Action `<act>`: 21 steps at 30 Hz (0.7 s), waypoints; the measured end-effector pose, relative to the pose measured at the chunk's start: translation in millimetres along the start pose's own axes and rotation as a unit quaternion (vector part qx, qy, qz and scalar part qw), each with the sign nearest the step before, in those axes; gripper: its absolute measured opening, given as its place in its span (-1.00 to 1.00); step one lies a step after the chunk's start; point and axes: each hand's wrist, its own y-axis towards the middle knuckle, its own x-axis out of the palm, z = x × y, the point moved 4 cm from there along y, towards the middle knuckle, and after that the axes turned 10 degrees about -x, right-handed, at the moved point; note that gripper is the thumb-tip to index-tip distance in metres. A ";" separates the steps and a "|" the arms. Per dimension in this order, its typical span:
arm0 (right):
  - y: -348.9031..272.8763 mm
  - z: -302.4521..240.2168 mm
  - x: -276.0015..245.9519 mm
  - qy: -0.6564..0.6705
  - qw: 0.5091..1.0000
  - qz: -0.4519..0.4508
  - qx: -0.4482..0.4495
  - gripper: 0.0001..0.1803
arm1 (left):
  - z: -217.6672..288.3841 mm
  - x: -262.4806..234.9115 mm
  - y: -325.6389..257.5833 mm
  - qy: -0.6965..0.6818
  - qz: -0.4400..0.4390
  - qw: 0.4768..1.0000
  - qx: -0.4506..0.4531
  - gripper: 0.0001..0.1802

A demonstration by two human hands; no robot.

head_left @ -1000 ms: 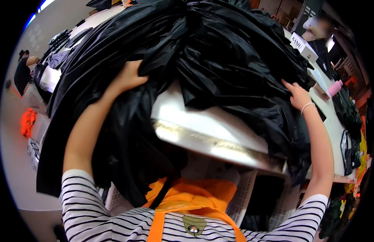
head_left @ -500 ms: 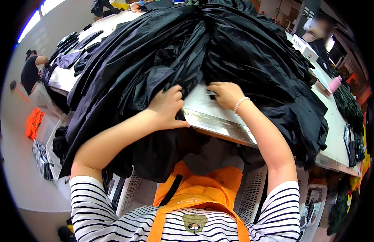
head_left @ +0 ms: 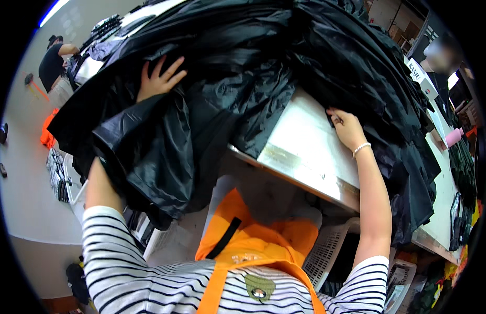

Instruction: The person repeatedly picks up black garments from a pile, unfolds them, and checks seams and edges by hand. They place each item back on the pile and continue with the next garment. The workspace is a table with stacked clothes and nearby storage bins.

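Observation:
A great heap of shiny black fabric (head_left: 227,104) is spread over the white-topped table (head_left: 300,138) and hangs over its near edge. My left hand (head_left: 162,79) lies on the fabric at the left with its fingers spread. A fold of the fabric covers part of my left forearm. Over the bare tabletop, my right hand (head_left: 348,130) is closed beside the right part of the heap. Something small and dark shows at its fingertips; I cannot make out what it is.
White plastic baskets (head_left: 326,251) stand under the table. A person in a dark top (head_left: 53,65) works at the far left, another person (head_left: 442,68) is at the far right. A pink bottle (head_left: 454,137) and a white box (head_left: 422,78) are on the table's right side.
My left hand has moved left and away from me, and a flap of fabric now lies over that forearm. My right hand has shifted right. More of the tabletop shows between them.

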 end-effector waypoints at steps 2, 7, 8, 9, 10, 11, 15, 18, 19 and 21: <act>8.4 -5.5 -7.8 0.016 0.999 0.002 0.031 -0.72 | 2.7 8.8 19.3 -0.014 0.003 1.000 -0.020 -0.40; 36.8 49.7 -17.9 -0.008 0.992 0.101 0.072 -0.67 | 18.5 28.5 61.7 -0.021 -0.112 0.991 -0.075 -0.35; 46.2 52.8 -4.4 -0.001 0.993 0.090 0.077 -0.66 | 11.2 33.3 53.5 -0.022 -0.117 0.989 -0.084 -0.35; 57.6 56.9 -9.7 -0.006 0.991 0.098 0.088 -0.64 | 9.7 45.2 67.8 -0.033 -0.102 0.990 -0.089 -0.36; 65.8 62.9 -13.4 -0.011 0.989 0.107 0.099 -0.63 | 11.2 56.9 81.3 -0.045 -0.086 0.991 -0.093 -0.37; 77.9 80.4 -10.3 -0.020 0.988 0.127 0.087 -0.52 | 17.2 64.8 91.3 -0.003 -0.100 0.989 -0.109 -0.40; 108.9 59.9 -15.5 0.100 0.973 0.138 0.153 -0.22 | 26.1 88.7 110.3 -0.021 -0.088 0.989 -0.114 -0.39; 130.9 82.7 -23.8 0.043 0.968 0.115 0.220 -0.04 | 40.9 94.1 128.2 -0.026 -0.085 0.990 -0.106 -0.39; 136.9 81.0 -24.2 0.036 0.966 0.120 0.226 -0.05 | 42.3 94.8 130.9 -0.030 -0.090 0.990 -0.108 -0.38; 146.6 84.2 -22.1 0.039 0.964 0.143 0.222 -0.10 | 42.6 98.4 136.5 -0.044 -0.096 0.988 -0.114 -0.38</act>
